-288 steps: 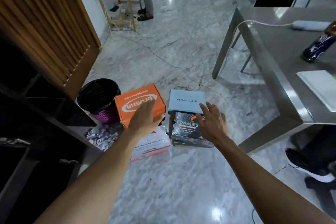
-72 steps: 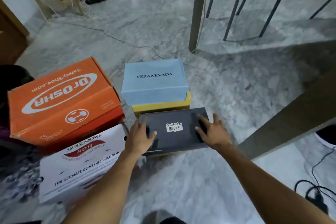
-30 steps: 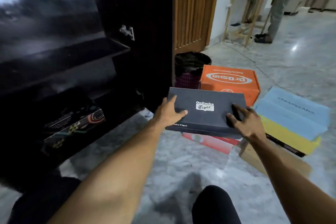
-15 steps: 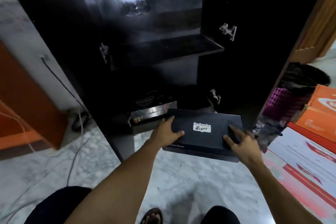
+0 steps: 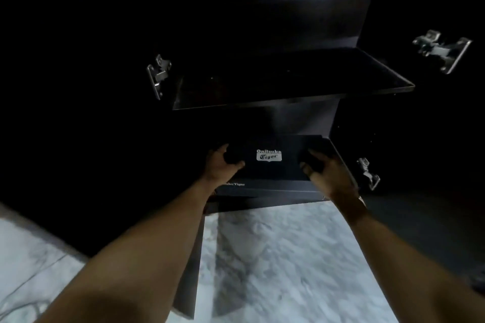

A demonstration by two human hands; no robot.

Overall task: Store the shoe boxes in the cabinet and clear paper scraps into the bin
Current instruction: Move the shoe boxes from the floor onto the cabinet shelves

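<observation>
While our left hand (image 5: 222,165) grips the near-left corner of the black shoe box (image 5: 273,173), thumb on the lid, the box reaches into the lower bay of the cabinet (image 5: 236,21), beneath the shelf (image 5: 288,78), and our right hand (image 5: 326,174) clamps its right end. We judge this box almost stored, with only the push home and release left; everything else the task asks for lies out of view. Half a second ago the box hung just outside the opening; now its far end has crossed inside.
</observation>
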